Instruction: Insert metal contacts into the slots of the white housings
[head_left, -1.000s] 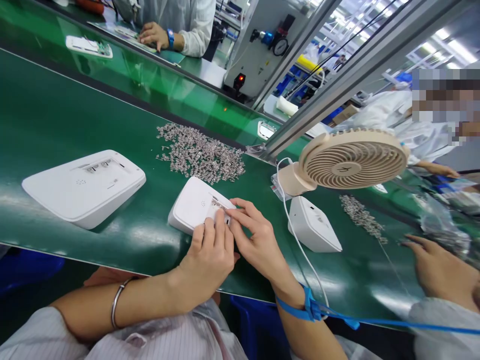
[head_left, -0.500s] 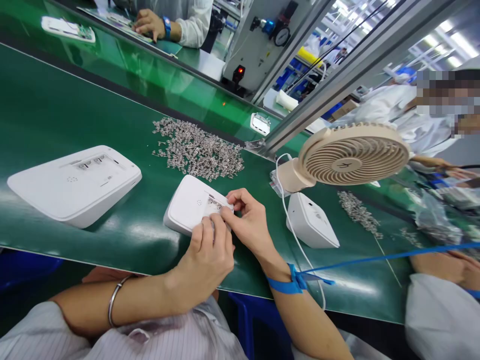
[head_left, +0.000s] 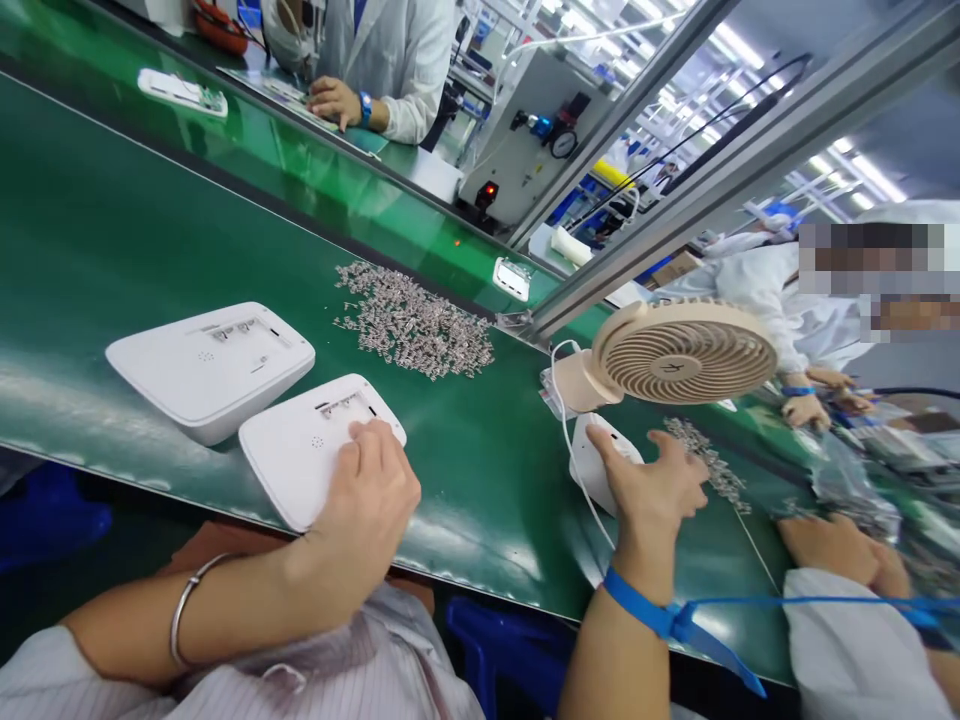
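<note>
My left hand [head_left: 371,485] grips the right side of a white plastic device housing [head_left: 289,455], fingers bent over its face and thumb hidden. Small metal contacts show in the recess of that housing. Over the right part of the bench my right hand [head_left: 654,475] is spread, fingers and thumb apart, with nothing in it. Behind it, partly covered by the hand, stands another white housing [head_left: 589,460]. A third white housing [head_left: 202,375] lies at the left, beside the one under my left hand. Beyond them is a heap of small metal clips [head_left: 420,325].
A beige fan [head_left: 682,365] stands on the green bench [head_left: 480,500], its white cable hanging near my right hand. A blue strap runs right from my right wrist. A metal post rises behind the fan. Co-workers sit across and at the right, near another clip pile [head_left: 705,460].
My left hand has moved the housing left, close to the left one. My right hand has come off it, gone right and opened beside the right housing. The view has shifted slightly.
</note>
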